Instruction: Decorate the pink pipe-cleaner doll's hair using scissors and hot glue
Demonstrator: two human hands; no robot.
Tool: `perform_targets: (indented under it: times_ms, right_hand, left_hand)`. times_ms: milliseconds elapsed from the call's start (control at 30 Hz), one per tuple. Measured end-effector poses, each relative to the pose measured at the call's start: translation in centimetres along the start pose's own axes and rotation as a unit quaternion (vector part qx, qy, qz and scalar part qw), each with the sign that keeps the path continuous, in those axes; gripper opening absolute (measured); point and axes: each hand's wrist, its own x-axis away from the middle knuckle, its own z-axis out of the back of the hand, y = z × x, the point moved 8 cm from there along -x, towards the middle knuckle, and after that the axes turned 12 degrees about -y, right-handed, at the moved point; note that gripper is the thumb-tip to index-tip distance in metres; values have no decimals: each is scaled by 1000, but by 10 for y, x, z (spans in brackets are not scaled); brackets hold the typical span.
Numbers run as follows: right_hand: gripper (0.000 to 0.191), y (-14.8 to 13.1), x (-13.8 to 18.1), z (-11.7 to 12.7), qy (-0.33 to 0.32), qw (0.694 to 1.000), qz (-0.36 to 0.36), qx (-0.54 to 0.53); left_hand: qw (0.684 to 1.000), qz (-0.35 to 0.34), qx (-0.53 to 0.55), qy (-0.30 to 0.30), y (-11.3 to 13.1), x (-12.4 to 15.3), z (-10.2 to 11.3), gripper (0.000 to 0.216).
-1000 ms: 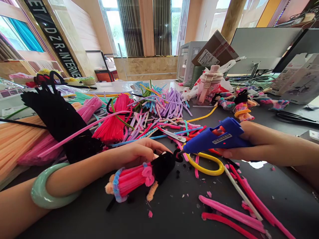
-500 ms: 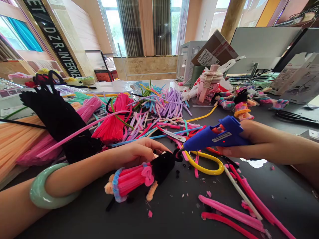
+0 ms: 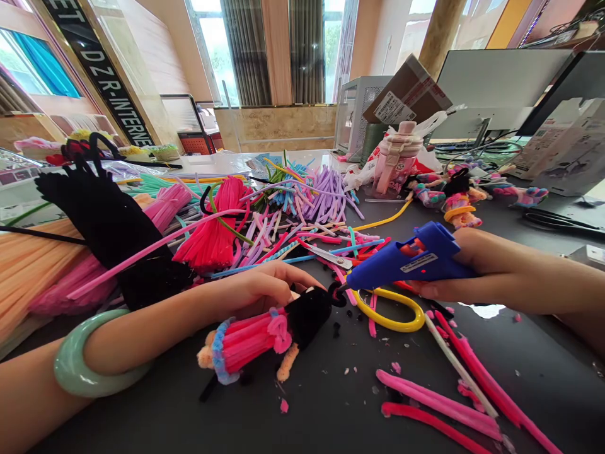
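My left hand (image 3: 258,290) is closed on a pipe-cleaner doll (image 3: 265,334) that lies on the dark table (image 3: 331,410); the doll has a pink skirt with a blue hem and a black head. A pale green bangle (image 3: 78,366) sits on my left wrist. My right hand (image 3: 466,268) grips a blue glue gun (image 3: 411,260). The gun's nozzle touches a small black loop at the doll's head (image 3: 337,294).
Heaps of pipe cleaners in black (image 3: 108,227), pink (image 3: 215,236), purple (image 3: 328,198) and peach (image 3: 28,265) fill the left and middle. Yellow-handled scissors (image 3: 390,312) lie under the gun. Pink strands (image 3: 444,410) lie at front right. A pink bottle (image 3: 397,157), finished dolls (image 3: 456,205) and boxes stand behind.
The glue gun's rear has risen slightly and its nozzle stays at the doll's head. My left hand and the doll have barely moved.
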Motion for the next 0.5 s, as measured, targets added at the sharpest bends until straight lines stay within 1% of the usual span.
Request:
perform_targets:
  times_ms: [100,300,433,500]
  right_hand:
    - [45,-4,-1,-7,-46,999,20,-20]
    - [47,-5,-1,-7,-45,998,17,-28]
    - [48,-6,-1,-7,-47,999,8,-22]
    - [52,-5,0,-2,-14,1000,-5,-4]
  left_hand:
    - [1000,-2,3,-2,0,0,0,40]
    - [1000,4,-5,-6,0,-1,0,46]
    - [1000,3,-8,-5,0,0,0,44]
    - [1000,0,-9,-4,0,0,0,44]
